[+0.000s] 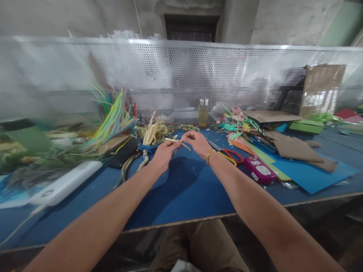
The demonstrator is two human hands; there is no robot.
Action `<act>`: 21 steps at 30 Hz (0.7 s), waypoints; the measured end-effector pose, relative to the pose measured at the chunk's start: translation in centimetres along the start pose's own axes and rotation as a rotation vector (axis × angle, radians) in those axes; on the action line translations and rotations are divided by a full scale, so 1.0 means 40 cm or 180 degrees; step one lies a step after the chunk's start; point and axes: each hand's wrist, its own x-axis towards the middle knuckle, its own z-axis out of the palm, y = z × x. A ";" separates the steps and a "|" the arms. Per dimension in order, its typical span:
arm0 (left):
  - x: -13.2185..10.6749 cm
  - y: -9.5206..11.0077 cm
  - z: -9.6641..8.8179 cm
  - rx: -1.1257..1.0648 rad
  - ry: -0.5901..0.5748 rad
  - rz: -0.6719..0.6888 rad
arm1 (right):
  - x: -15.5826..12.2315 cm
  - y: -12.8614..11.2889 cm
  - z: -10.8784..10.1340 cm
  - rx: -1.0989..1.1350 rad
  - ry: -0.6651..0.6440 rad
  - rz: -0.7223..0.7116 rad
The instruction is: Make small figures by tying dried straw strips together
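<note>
Above the middle of the blue table, both hands meet at a thin pale strip that looks like dried plant fibre. My left hand is closed, pinching the strip between thumb and fingers. Fingertips of my right hand, also closed, pinch it close beside the left ones. Just left of the hands lies a bundle of similar pale dried strips with something blue around its lower part. Scissors with red and yellow handles lie right of my right wrist, partly hidden.
A purple device and coloured paper sheets with brown cardboard lie at right. A bottle of yellowish liquid stands behind. Left are colourful pipe-cleaner-like stems and a white power strip with its cable. A perforated metal screen rises behind.
</note>
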 end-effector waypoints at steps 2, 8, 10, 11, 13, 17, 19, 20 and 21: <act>0.005 -0.004 -0.001 -0.0089 0.0053 0.0024 | -0.003 -0.006 0.005 0.0061 0.0029 0.0176; 0.008 0.007 0.003 -0.0665 0.0118 0.0041 | -0.014 -0.011 0.028 0.0267 -0.0243 0.0455; 0.007 0.010 0.005 -0.0704 0.0179 0.0090 | -0.018 -0.007 0.036 0.0279 -0.0265 0.0341; 0.006 0.010 0.005 -0.0679 0.0212 0.0120 | -0.020 -0.004 0.039 0.0282 -0.0232 0.0290; 0.005 0.009 0.005 -0.0564 0.0209 0.0182 | -0.022 0.001 0.042 0.0231 -0.0046 0.0219; 0.004 0.007 0.003 0.0008 0.0095 0.0373 | -0.020 0.009 0.035 -0.0027 0.0279 0.0171; 0.004 0.007 0.001 0.0423 0.0146 0.0505 | -0.016 0.012 0.027 -0.0099 0.0233 0.0184; 0.005 0.006 0.000 0.0588 0.0152 0.0541 | -0.014 0.014 0.024 -0.0153 0.0205 0.0196; 0.005 0.004 0.000 0.0676 0.0141 0.0537 | -0.012 0.016 0.020 -0.0221 0.0204 0.0207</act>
